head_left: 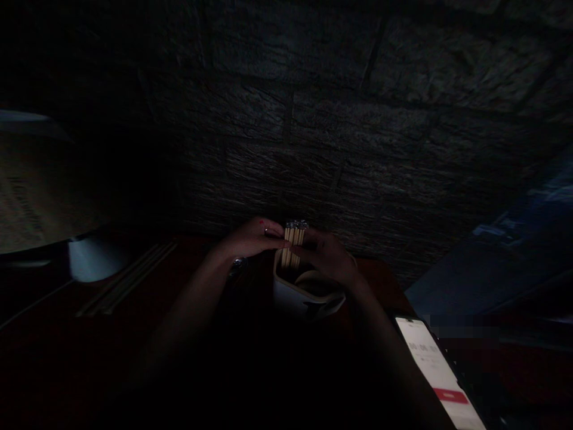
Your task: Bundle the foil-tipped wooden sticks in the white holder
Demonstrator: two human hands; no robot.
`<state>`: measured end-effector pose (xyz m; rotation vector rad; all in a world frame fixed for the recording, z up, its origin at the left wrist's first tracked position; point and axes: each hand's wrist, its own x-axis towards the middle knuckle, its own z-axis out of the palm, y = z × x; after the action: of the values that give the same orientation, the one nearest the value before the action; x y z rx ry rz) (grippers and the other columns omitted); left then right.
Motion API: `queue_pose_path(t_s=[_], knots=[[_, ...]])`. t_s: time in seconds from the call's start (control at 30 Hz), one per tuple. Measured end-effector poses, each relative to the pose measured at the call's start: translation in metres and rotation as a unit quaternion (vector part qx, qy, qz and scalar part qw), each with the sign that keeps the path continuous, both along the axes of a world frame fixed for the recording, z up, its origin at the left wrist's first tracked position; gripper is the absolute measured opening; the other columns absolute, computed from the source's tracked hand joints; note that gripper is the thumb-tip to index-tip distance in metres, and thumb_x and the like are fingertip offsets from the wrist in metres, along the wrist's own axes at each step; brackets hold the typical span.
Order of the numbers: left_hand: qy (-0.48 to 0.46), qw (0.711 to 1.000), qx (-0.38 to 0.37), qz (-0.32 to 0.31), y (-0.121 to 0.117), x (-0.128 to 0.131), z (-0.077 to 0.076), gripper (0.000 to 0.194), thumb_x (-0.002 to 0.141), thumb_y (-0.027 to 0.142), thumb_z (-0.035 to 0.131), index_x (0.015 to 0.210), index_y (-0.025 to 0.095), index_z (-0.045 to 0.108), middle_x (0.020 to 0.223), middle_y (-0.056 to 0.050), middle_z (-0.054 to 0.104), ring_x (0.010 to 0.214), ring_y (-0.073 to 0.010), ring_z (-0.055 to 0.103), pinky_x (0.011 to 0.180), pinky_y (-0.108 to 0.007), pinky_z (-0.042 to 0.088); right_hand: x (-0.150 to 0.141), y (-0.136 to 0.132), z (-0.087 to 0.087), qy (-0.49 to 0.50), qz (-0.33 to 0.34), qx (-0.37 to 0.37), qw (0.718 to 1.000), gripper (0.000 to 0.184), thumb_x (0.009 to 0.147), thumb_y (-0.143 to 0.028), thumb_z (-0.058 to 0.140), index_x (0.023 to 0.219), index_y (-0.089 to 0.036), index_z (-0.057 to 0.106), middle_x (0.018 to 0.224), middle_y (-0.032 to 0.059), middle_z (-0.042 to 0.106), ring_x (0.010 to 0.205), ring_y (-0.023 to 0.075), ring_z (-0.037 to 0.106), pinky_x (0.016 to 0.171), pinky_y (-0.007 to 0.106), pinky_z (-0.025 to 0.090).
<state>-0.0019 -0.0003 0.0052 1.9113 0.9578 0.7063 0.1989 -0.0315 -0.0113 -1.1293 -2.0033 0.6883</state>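
Note:
A bundle of pale wooden chopsticks with dark, shiny top ends stands upright in a white, open-topped container. My left hand grips the bundle from the left, thumb and fingers pressed against the sticks. From the other side, my right hand reaches over the container's rim and closes on the same bundle; its fingers are partly lost in shadow. Inside the container, a curved, light-edged thing shows beside the sticks, too dark to name. The lower ends of the chopsticks are hidden in the container.
Several long thin sticks lie on the dark reddish table at left, near a white cup-like object and a large brownish bag-like shape. A lit phone lies at right. A rough brick wall rises behind.

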Motion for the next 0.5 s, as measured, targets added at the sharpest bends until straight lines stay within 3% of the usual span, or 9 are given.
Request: queue_pose_path(t_s=[0.33, 0.5], knots=[[-0.015, 1.000, -0.003, -0.013, 0.0019, -0.0012, -0.0009, 0.020, 0.072, 0.025, 0.071, 0.087, 0.013, 0.072, 0.093, -0.006, 0.075, 0.089, -0.0197, 0.068, 0.082, -0.029, 0.048, 0.0038, 0.0030, -0.0032, 0.050, 0.034, -0.031, 0.998, 0.022, 0.082, -0.029, 0.065, 0.102, -0.019, 0.068, 0.097, 0.0047, 0.074, 0.086, 0.0183, 0.068, 0.075, 0.030, 0.051], [-0.012, 1.000, -0.006, 0.008, -0.0008, -0.0049, 0.0019, 0.022, 0.072, 0.029, 0.073, 0.087, 0.013, 0.072, 0.092, -0.006, 0.075, 0.090, -0.0210, 0.068, 0.083, -0.031, 0.049, 0.0074, 0.0008, 0.0021, 0.041, 0.008, -0.024, 0.999, 0.018, 0.081, -0.028, 0.065, 0.094, -0.017, 0.068, 0.090, 0.0045, 0.074, 0.080, 0.0179, 0.067, 0.073, 0.030, 0.050]])
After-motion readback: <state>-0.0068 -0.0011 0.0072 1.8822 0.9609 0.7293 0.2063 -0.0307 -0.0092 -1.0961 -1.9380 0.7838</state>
